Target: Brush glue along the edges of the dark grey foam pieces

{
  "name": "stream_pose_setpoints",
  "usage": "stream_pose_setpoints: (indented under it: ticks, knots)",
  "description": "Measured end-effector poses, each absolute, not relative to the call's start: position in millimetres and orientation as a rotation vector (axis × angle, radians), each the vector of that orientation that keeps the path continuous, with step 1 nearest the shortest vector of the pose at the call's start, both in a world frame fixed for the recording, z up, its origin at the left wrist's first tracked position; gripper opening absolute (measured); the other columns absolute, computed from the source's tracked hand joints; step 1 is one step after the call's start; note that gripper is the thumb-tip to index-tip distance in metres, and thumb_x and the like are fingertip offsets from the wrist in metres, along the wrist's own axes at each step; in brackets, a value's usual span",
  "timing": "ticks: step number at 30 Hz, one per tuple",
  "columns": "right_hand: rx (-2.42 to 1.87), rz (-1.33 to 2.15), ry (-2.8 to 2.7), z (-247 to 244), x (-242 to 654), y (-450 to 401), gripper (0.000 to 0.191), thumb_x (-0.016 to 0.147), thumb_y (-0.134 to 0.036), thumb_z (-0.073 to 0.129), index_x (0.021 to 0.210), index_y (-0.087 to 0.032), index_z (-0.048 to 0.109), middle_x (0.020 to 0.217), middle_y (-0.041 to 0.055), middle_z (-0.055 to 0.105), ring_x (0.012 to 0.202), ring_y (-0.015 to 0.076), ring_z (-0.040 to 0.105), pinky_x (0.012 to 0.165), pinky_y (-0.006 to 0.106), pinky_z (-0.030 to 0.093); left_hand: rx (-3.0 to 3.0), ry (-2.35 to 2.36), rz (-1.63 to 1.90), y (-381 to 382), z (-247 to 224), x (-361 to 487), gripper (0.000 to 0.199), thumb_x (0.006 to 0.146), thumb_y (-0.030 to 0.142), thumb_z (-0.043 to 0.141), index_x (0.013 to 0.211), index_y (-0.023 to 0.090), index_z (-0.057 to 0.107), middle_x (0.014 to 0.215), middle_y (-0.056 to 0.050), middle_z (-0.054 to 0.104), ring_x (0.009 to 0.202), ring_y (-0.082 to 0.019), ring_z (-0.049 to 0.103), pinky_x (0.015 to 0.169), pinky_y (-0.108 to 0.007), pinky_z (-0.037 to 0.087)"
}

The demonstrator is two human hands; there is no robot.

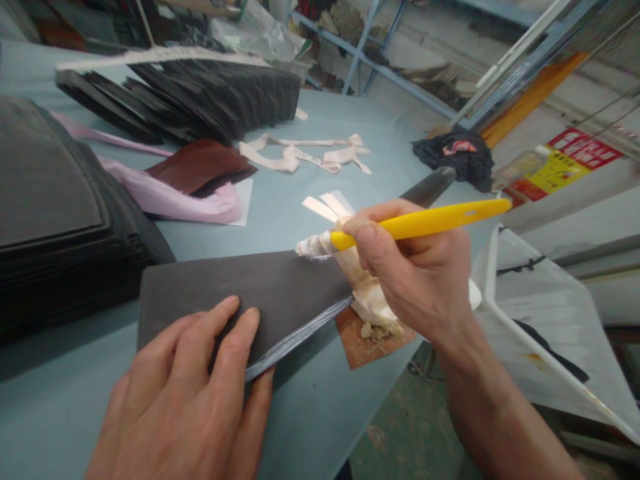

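Note:
A stack of dark grey sheets [220, 283] lies near the table's front edge, its near side edge whitish. My left hand [193, 393] holds the stack, fingers on top and thumb at the near edge. Above the stack's far right corner, my right hand [415, 267] grips a yellow-handled brush [440, 219]. Thick white paste covers the brush tip, which is at the stack's far edge. Partly behind my right hand, a paste-covered pale container or wad [373, 300] rests on a brown board [357, 340].
Dark sheets are piled high at the left [45, 173], and more lean in a row at the back [215, 93]. Brown pieces [200, 163], pink cloth strips [175, 197] and cream strips [300, 153] lie between. A white bin [555, 320] stands right, beyond the table edge.

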State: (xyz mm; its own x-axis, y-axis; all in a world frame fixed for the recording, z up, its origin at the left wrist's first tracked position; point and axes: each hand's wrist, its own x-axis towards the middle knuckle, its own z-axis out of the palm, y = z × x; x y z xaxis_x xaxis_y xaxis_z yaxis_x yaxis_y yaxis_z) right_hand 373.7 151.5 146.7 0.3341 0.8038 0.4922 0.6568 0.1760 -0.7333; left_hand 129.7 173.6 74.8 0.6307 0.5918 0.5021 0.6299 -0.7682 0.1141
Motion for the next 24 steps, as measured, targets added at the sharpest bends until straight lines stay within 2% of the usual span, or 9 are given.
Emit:
stream_pose_setpoints:
  ticks: [5, 10, 14, 19, 24]
  knots:
    - [-1.461, 0.286, -1.451, 131, 369, 167, 0.034, 0.100, -0.052, 0.072, 0.088, -0.021, 0.075, 0.069, -0.0027, 0.066, 0.067, 0.0127, 0.064, 0.064, 0.026, 0.053, -2.801, -1.062, -0.786, 174, 73, 128, 0.042, 0.100, 0.033, 0.053, 0.140, 0.023, 0.056, 0.140, -0.015, 0.068, 0.118, -0.041, 0.064, 0.101, -0.058, 0.050]
    - [-1.581, 0.228, -1.447, 137, 385, 154, 0.034, 0.100, -0.051, 0.072, 0.084, -0.021, 0.073, 0.072, -0.0022, 0.069, 0.061, 0.0115, 0.061, 0.058, 0.026, 0.050, -2.816, -1.082, -0.792, 172, 73, 128, 0.043, 0.100, 0.033, 0.051, 0.141, 0.022, 0.056, 0.143, -0.016, 0.067, 0.120, -0.042, 0.063, 0.105, -0.060, 0.049]
    - [-1.612, 0.167, -1.409, 147, 380, 149, 0.032, 0.099, -0.049, 0.074, 0.083, -0.022, 0.073, 0.068, -0.0020, 0.067, 0.058, 0.0119, 0.059, 0.053, 0.026, 0.049, -2.783, -1.040, -0.782, 174, 75, 127, 0.042, 0.100, 0.032, 0.052, 0.139, 0.018, 0.058, 0.139, -0.018, 0.068, 0.116, -0.041, 0.063, 0.097, -0.057, 0.050]
    - [-1.463, 0.201, -1.450, 138, 353, 167, 0.023, 0.102, -0.042, 0.071, 0.089, -0.024, 0.077, 0.075, -0.0028, 0.070, 0.066, 0.0117, 0.063, 0.062, 0.025, 0.053, -2.778, -0.950, -0.705, 176, 78, 127, 0.042, 0.099, 0.033, 0.054, 0.137, 0.015, 0.058, 0.137, -0.019, 0.068, 0.114, -0.040, 0.062, 0.084, -0.050, 0.049]
    - [-1.447, 0.267, -1.507, 129, 350, 178, 0.031, 0.100, -0.051, 0.072, 0.088, -0.022, 0.077, 0.076, -0.0020, 0.072, 0.069, 0.0129, 0.065, 0.065, 0.025, 0.054, -2.769, -0.990, -0.696, 174, 79, 127, 0.041, 0.099, 0.031, 0.055, 0.137, 0.015, 0.058, 0.138, -0.018, 0.067, 0.117, -0.038, 0.061, 0.083, -0.047, 0.048]
